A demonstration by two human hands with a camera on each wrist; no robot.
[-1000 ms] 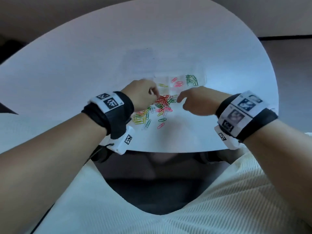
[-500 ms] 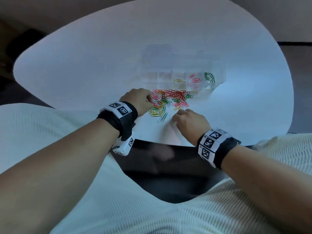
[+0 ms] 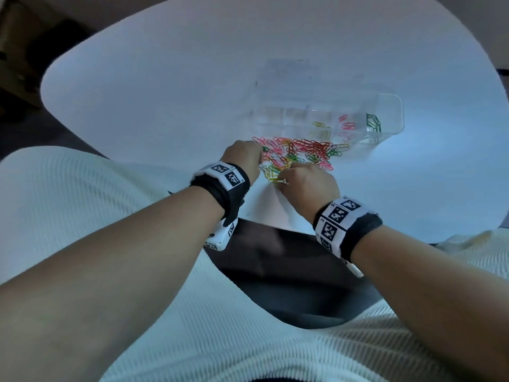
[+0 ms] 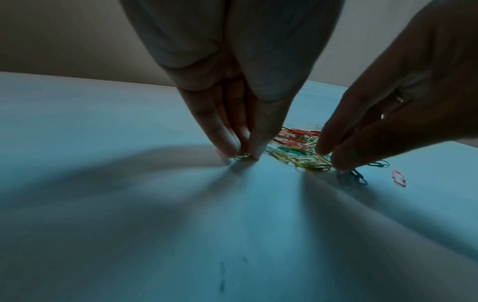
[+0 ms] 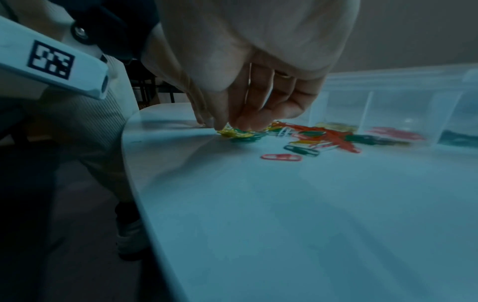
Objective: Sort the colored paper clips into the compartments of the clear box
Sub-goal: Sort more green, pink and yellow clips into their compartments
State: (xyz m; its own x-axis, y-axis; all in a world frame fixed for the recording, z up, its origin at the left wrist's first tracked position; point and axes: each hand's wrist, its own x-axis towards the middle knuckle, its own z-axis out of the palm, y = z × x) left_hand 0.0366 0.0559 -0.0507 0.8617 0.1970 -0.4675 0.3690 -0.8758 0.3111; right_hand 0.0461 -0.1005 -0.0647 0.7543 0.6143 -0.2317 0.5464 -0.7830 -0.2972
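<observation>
Left hand: your left hand [image 4: 232, 114] has its fingertips [image 4: 254, 151] pinched together on a yellow clip [image 4: 242, 157] at the near-left edge of the heap, pressed to the table [image 3: 165, 92]
Right hand: your right hand [image 3: 308, 186] reaches down with curled fingers into the yellow and green clips; whether it has one pinched, you cannot tell (the tips are hidden)
Loose pile: the pile of mixed clips [image 3: 303, 153] lies on the table just in front of the clear box [image 3: 391, 114], red, pink, green and yellow mixed
Done: a few yellow, pink and green clips sit in three separate compartments at the box's right end
Left: most of the job, judging by the heap; the left-hand compartments look empty
</observation>
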